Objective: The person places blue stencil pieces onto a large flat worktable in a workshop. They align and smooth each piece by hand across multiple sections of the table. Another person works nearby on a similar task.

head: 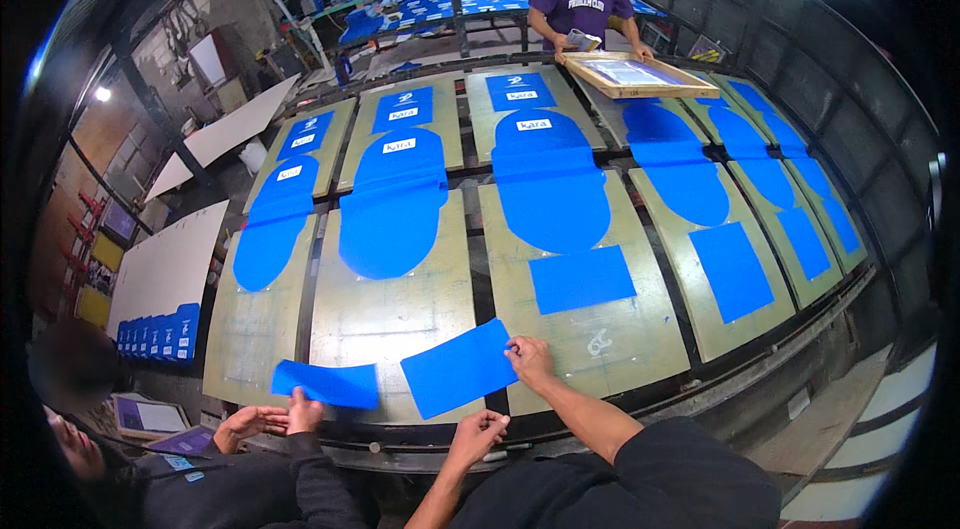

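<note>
My right hand [531, 362] pinches the right edge of a blue fabric piece [459, 367], which hangs over the near edge of a printing board. Below that piece's lower edge is my left hand [480, 433], its fingers curled close together with nothing seen between them. Beyond my right hand, a blue rectangle [583, 280] lies flat on a board [652, 334], with a large rounded blue piece [555, 199] above it. More rounded blue pieces lie on the neighbouring boards, some bearing white printed patches.
At the left, a co-worker's hands [262, 424] handle another blue piece [330, 385]. Across the table a person [581, 11] holds a wooden screen frame [641, 87]. Dark gaps separate the boards. A metal rail [360, 458] runs along the near edge. Small blue pieces [161, 334] lie at left.
</note>
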Motion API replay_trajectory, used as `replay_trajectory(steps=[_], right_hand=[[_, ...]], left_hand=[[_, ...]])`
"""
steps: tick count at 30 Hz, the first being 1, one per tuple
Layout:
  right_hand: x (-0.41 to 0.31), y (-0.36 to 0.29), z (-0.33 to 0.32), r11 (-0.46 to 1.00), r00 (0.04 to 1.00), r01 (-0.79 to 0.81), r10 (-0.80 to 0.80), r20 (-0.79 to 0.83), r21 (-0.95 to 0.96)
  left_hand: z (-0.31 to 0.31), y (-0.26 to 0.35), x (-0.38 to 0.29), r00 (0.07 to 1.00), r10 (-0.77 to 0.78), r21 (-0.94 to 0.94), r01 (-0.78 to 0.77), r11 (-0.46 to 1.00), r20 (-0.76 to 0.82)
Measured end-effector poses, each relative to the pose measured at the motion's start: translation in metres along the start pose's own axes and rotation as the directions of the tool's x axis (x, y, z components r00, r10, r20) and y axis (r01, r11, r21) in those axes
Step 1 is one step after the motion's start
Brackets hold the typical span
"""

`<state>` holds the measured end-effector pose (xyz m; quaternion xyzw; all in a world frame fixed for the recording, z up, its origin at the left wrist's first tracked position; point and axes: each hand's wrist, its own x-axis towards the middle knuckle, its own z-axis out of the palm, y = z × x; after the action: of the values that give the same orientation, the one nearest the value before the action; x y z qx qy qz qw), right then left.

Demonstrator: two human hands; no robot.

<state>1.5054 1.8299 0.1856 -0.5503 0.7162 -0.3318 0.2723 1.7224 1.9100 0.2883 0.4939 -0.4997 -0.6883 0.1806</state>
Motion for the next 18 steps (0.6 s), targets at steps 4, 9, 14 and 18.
replay_trajectory(steps=[4, 9, 14, 18], right_hand=[[-0.008, -0.022, 0.0, 0.964, 0.945, 0.165, -0.216, -0.247, -0.21], [-0.014, -0.017, -0.001, 0.976, 0.98, 0.147, -0.165, -0.109, -0.16], [-0.013, -0.017, -0.018, 0.994, 0.993, 0.106, -0.105, -0.046, 0.029], [-0.007, -0.007, -0.025, 0.991, 0.999, 0.002, -0.008, 0.048, 0.134]], left_hand=[[0.007, -0.003, 0.008, 0.999, 0.002, -0.019, -0.003, 1.0, -0.034], [0.032, 0.001, 0.007, 0.994, 0.001, -0.031, -0.004, 1.0, -0.11], [0.054, -0.011, 0.011, 0.978, -0.028, -0.087, 0.01, 0.996, -0.209], [0.073, -0.003, 0.022, 0.959, -0.115, -0.246, 0.049, 0.968, -0.259]])
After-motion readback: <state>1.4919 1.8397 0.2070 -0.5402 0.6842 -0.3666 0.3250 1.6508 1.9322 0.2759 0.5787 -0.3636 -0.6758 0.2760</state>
